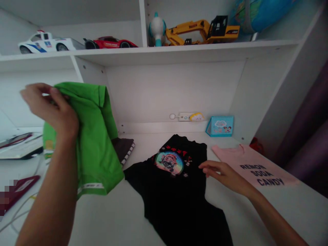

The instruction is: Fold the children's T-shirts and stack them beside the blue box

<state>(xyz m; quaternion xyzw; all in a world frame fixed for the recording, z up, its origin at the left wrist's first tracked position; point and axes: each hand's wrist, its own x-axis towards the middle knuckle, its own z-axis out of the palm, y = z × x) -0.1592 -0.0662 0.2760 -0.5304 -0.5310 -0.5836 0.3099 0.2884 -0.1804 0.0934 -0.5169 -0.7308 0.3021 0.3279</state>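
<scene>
Raised at the left, my left hand (51,106) is closed on the top of a bright green garment (94,143), which hangs in folds with a white strip near its lower edge. My forearm covers part of it. A black T-shirt (176,194) with a round colourful print lies crookedly on the white desk. Over its right edge hovers my right hand (220,172), fingers stretched forward and nothing seen in them. Right of that hand lies a pink T-shirt (256,167) with dark lettering. Behind the green garment, dark folded cloth (124,148) with a striped edge is partly hidden.
A shelf (179,50) overhangs the desk, carrying a white toy car (48,42), a red toy car (110,42), a yellow toy excavator (205,32) and a globe (263,15). A blue desk calendar (220,126) and a power strip (186,117) stand at the back. Cables run at left.
</scene>
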